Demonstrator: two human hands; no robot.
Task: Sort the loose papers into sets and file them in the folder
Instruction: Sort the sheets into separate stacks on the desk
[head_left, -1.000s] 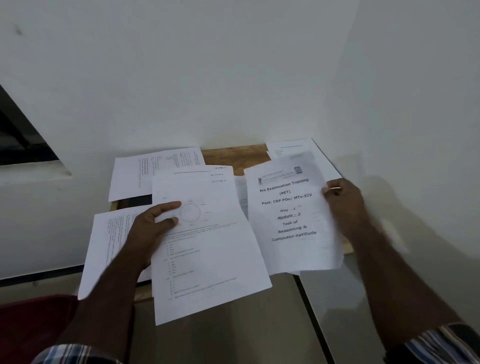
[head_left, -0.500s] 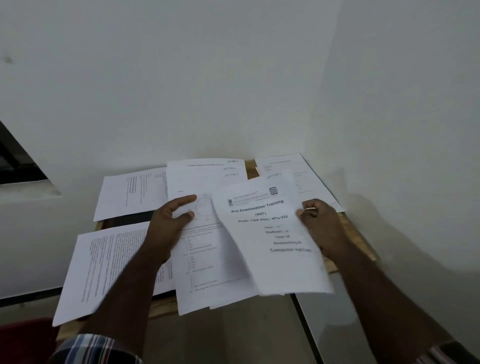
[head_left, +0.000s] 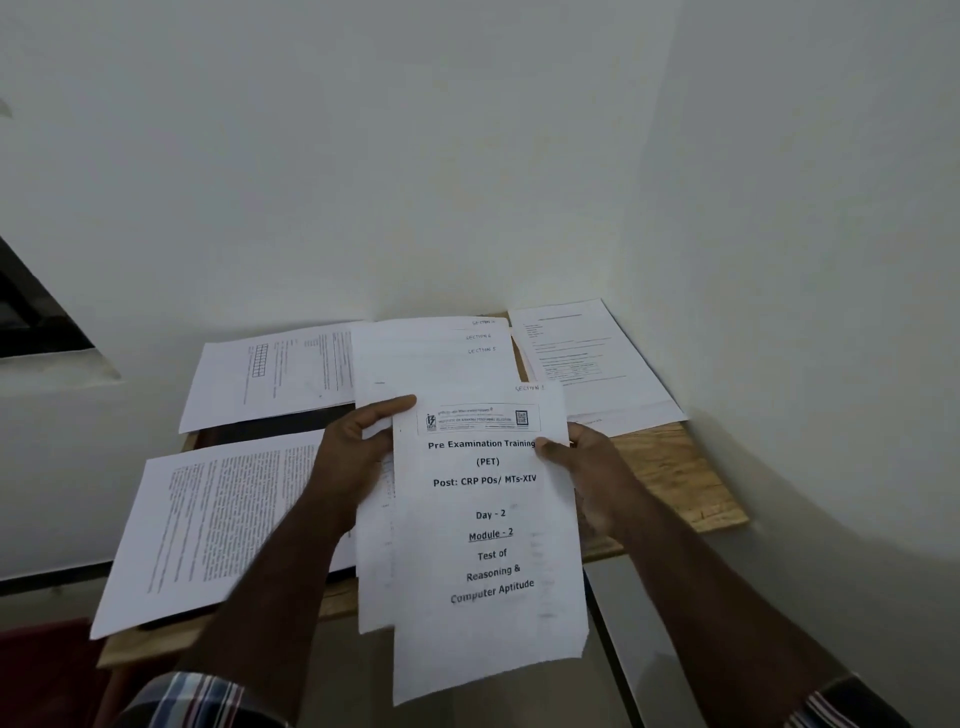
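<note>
At frame centre, the right hand (head_left: 592, 467) pinches the right edge of a white cover sheet (head_left: 488, 540) printed "Pre Examination Training", while the left hand (head_left: 353, 457) grips the paper stack (head_left: 374, 566) beneath it, above the wooden table (head_left: 670, 478).

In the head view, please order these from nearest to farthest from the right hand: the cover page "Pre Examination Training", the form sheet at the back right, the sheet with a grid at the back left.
1. Cover page: pinched by the right hand at its right edge.
2. Form sheet: just behind the hand, by the right wall.
3. Grid sheet: far across, at the back left.
</note>
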